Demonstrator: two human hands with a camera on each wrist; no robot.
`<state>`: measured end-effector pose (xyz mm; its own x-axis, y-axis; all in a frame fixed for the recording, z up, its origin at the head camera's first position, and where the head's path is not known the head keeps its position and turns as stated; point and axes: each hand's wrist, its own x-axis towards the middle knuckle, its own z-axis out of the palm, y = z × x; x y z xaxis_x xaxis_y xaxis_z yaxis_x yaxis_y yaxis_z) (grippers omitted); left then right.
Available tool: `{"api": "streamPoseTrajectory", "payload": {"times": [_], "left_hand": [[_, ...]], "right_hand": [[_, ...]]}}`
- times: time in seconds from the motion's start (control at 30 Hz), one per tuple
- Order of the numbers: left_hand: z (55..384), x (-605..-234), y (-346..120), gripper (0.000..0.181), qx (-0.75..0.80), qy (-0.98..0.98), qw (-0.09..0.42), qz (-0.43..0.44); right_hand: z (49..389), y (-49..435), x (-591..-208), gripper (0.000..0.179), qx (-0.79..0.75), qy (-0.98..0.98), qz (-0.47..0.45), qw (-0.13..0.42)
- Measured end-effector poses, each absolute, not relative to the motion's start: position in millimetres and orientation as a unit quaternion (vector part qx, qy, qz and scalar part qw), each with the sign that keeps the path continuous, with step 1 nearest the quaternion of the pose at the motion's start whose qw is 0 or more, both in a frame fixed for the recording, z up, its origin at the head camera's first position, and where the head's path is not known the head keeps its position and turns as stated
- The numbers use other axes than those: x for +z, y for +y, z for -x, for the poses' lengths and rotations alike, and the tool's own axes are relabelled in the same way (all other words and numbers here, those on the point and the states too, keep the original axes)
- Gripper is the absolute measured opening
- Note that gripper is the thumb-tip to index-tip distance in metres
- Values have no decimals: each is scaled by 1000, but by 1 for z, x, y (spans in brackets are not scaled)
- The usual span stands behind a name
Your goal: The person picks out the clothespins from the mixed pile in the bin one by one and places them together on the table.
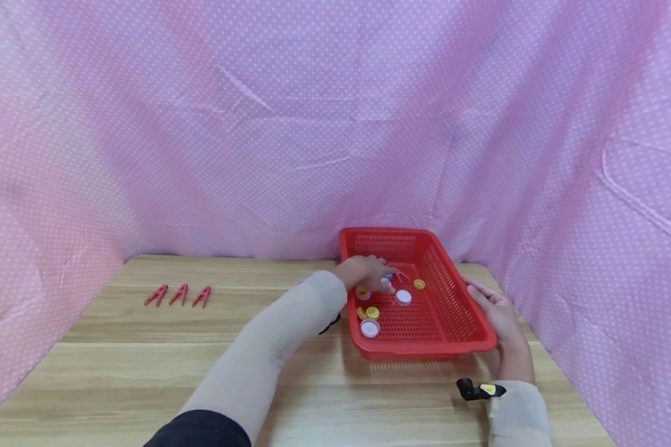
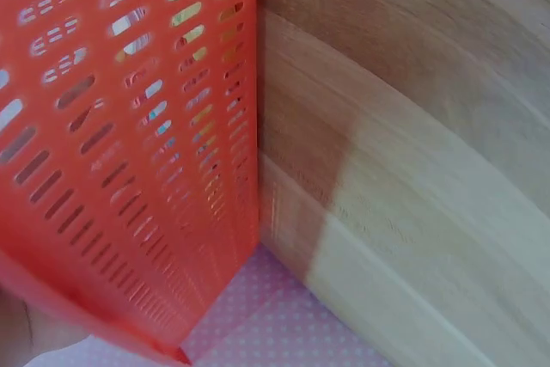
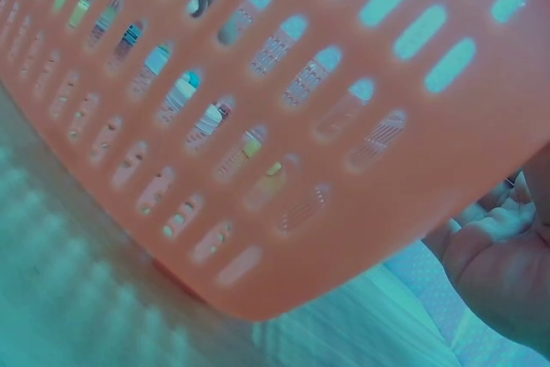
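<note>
A red slotted plastic basket (image 1: pixel 446 287) stands on the wooden table, its wall (image 3: pixel 387 204) filling much of the right wrist view. My left hand (image 1: pixel 365 273) reaches over the left rim into it, thumb and index finger apart. By the fingertips is a pink-red clothespin (image 1: pixel 401 275), with a small blue piece beside it; contact is unclear. My right hand (image 1: pixel 502 316) grips the basket's right rim. Inside lie round white-faced pieces (image 1: pixel 404 298), yellow coin-like discs (image 1: pixel 373 313) and a yellow ring-like piece (image 1: pixel 361 292), partly covered by the left hand.
Three red clothespins (image 1: pixel 179 293) lie in a row at the left of the table (image 1: pixel 257 279). A pink dotted cloth (image 1: pixel 291 155) hangs behind and at both sides. The basket stands near the table's right back part.
</note>
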<state>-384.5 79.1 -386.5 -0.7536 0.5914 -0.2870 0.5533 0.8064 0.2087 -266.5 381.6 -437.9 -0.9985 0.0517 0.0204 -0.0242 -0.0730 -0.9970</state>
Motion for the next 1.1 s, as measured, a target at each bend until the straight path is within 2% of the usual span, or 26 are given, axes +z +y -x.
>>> {"api": "streamPoseTrajectory", "payload": {"times": [0.17, 0.4, 0.73, 0.93, 1.1], "left_hand": [[390, -395, 86, 84, 66, 936, 190, -290], [395, -404, 93, 77, 41, 929, 198, -309], [398, -409, 92, 79, 87, 932, 229, -266], [399, -409, 91, 83, 71, 929, 208, -298], [398, -409, 90, 85, 77, 925, 210, -306]], "right_hand": [[265, 383, -436, 53, 727, -686, 16, 22], [266, 384, -434, 49, 728, -685, 16, 31], [263, 383, -435, 57, 725, -689, 28, 12], [264, 382, -435, 59, 727, -686, 31, 15], [264, 381, -435, 61, 728, -684, 29, 8]]}}
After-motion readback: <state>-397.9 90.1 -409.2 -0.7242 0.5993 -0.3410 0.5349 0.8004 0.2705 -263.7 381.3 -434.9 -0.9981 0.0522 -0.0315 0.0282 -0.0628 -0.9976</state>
